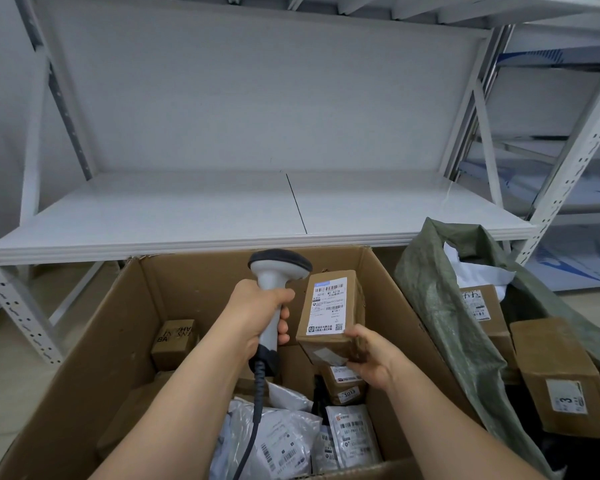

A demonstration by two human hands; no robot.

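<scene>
My left hand point(257, 320) grips the handle of a grey barcode scanner point(278, 268), its dark head up and its coiled cable hanging down. My right hand point(371, 358) holds a small brown parcel point(333, 313) from below, its white shipping label facing me, just right of the scanner. Both are above a large open cardboard box point(94, 358) that holds several small cartons and white plastic mailers point(284, 438).
A white metal shelf point(222, 216) stands right behind the box, its board bare. To the right a green woven sack point(440, 323) holds more labelled cartons point(561, 382). More racking stands at the far right.
</scene>
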